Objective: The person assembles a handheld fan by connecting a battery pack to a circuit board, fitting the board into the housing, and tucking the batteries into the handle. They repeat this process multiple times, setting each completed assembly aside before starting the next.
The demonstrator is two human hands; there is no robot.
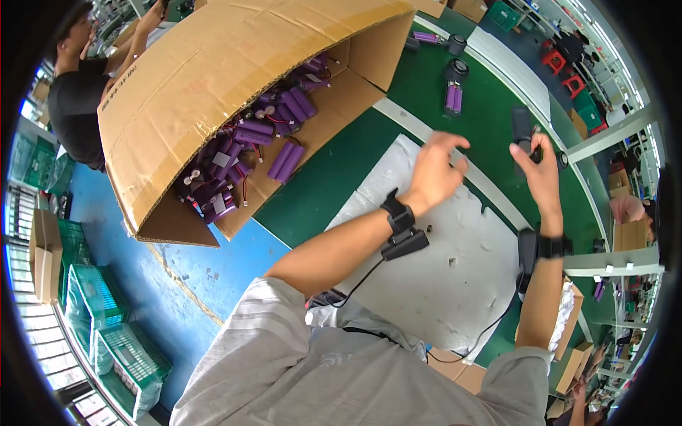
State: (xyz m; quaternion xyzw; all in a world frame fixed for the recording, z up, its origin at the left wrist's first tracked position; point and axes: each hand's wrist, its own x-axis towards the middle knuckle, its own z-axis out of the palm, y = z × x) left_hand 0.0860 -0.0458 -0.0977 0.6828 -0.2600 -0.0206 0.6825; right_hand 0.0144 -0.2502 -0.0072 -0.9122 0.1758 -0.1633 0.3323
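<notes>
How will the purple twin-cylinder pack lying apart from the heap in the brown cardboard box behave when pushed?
The purple twin-cylinder pack probably slides rather than rolls: its cylinders sit side by side. Its smooth-looking surface may be slippery. Likely stiff, both cylinders lying straight and parallel.

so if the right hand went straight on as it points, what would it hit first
Past the black part in the right hand, likely the white sheet beside the green table; height is unclear, so it might pass above.
</notes>
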